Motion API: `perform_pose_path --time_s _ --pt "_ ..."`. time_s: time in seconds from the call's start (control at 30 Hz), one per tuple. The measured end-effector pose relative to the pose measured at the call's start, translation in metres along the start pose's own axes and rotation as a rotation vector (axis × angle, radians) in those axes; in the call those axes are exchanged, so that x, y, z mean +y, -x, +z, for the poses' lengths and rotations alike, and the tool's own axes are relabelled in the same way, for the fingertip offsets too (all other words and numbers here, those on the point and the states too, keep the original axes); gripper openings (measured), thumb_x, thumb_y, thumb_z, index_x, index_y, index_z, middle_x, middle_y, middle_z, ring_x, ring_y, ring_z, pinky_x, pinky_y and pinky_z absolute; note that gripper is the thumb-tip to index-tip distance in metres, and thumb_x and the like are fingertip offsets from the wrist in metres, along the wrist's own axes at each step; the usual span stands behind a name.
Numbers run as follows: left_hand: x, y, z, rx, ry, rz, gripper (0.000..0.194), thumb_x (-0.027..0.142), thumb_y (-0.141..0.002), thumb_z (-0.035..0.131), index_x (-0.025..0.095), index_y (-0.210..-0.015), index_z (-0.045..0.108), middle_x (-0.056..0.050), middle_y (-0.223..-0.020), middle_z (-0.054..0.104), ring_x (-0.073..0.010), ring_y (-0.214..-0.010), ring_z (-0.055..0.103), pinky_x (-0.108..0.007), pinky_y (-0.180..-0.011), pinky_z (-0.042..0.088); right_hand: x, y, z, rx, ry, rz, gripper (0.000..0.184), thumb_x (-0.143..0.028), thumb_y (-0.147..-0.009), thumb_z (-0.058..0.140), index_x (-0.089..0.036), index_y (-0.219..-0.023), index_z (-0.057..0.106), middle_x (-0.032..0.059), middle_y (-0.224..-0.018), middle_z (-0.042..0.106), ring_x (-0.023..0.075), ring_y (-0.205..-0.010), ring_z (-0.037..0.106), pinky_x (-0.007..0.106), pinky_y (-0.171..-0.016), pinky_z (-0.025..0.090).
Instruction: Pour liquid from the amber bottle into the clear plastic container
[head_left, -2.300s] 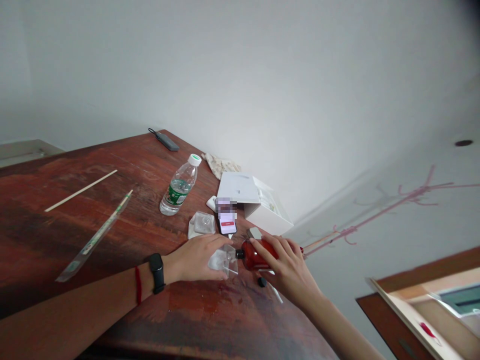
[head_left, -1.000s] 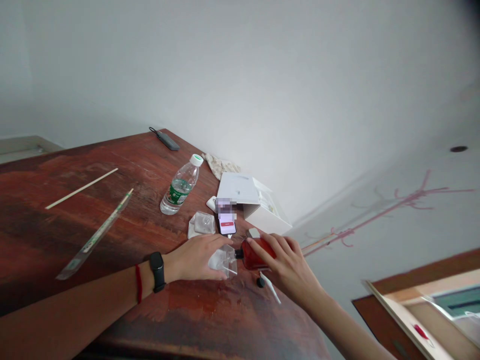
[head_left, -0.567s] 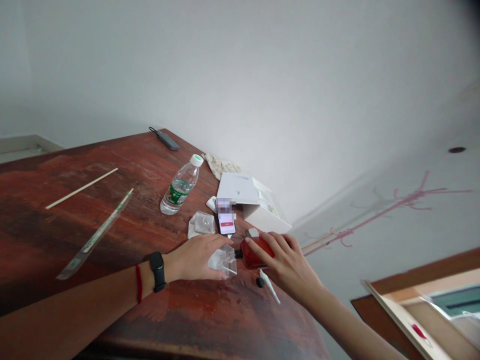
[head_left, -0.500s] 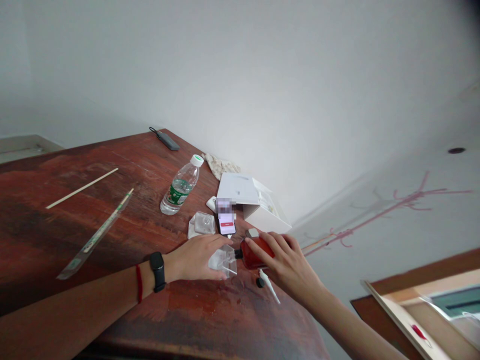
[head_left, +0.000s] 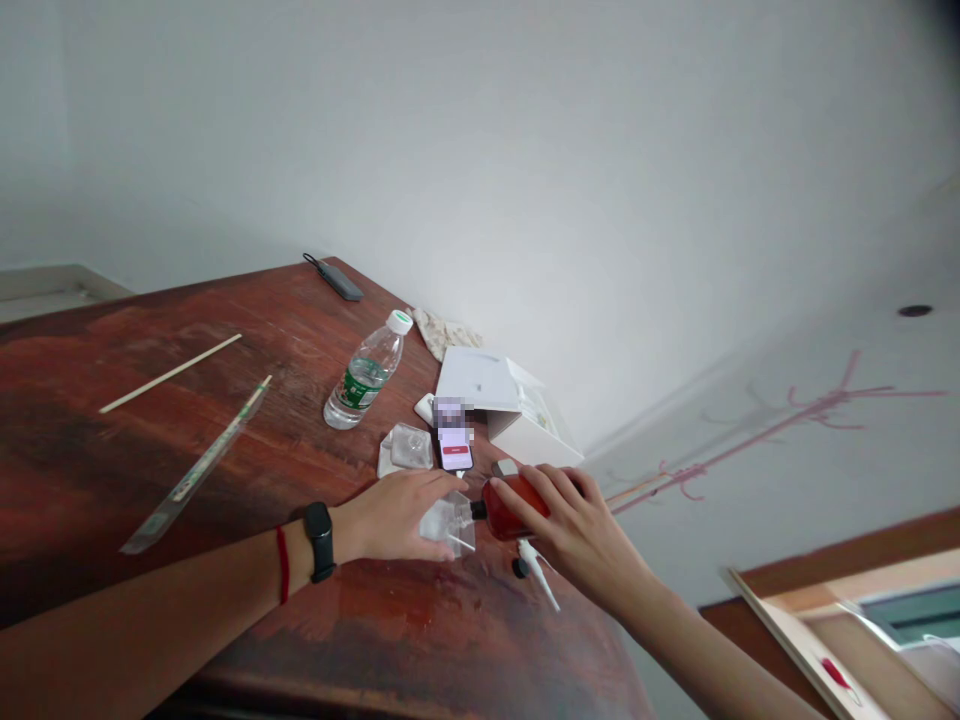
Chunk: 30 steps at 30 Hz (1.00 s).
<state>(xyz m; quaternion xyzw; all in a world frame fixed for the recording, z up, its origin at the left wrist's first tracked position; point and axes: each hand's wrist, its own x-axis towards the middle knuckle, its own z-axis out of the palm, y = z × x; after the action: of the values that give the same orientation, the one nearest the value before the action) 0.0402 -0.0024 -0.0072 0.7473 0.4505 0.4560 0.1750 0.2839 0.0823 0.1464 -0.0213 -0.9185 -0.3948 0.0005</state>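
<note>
My left hand (head_left: pixel 394 515) is wrapped round a clear angular plastic cup (head_left: pixel 454 510), which has a thin white stick (head_left: pixel 463 543) at its mouth. In my right hand (head_left: pixel 574 520) is a bottle of red liquid (head_left: pixel 504 512), tipped on its side with its dark neck at the cup's opening. Whether liquid is flowing I cannot make out. Below the bottle, a black cap (head_left: pixel 520 568) and a crumpled white strip (head_left: pixel 541 578) lie on the table. Just beyond my left hand sits a clear lidded-looking container (head_left: pixel 409 448) on a white piece.
On the reddish-brown wooden table (head_left: pixel 360 640) stand a water bottle (head_left: pixel 365 377) and an open white box (head_left: pixel 472 378). A phone (head_left: pixel 456 456), a wooden stick (head_left: pixel 171 374), wrapped chopsticks (head_left: pixel 202 462), a cloth (head_left: pixel 442 332) and a grey device (head_left: pixel 339 281) lie about. A wall borders the far side.
My view has shifted very slightly, so the table things appear a little further right. Both hands keep the same grips, and the bottle's neck stays at the cup.
</note>
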Motion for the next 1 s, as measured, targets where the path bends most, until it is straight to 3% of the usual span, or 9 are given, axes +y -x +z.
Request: perform_pose_path --time_s 0.27,1.0 --pt "0.002 -0.001 -0.001 0.000 -0.006 0.000 0.080 0.036 -0.077 0.100 0.023 -0.144 0.059 -0.015 -0.145 0.070 -0.0404 -0.131 0.068 -0.050 -0.114 0.050 0.002 -0.004 -0.007 0.010 0.049 -0.050 0.071 -0.003 -0.085 0.073 -0.020 -0.152 0.056 0.0196 -0.135 0.072 0.0365 -0.120 0.057 0.049 -0.100 0.038" --pt "0.002 -0.003 -0.002 -0.006 -0.016 0.008 0.076 0.033 -0.076 0.101 0.021 -0.140 0.060 -0.015 -0.141 0.072 -0.0392 -0.128 0.070 -0.048 -0.111 0.052 0.003 -0.008 -0.011 0.035 0.094 -0.090 0.064 -0.009 -0.087 0.073 -0.021 -0.148 0.058 0.0186 -0.133 0.073 0.0362 -0.122 0.055 0.048 -0.100 0.038"
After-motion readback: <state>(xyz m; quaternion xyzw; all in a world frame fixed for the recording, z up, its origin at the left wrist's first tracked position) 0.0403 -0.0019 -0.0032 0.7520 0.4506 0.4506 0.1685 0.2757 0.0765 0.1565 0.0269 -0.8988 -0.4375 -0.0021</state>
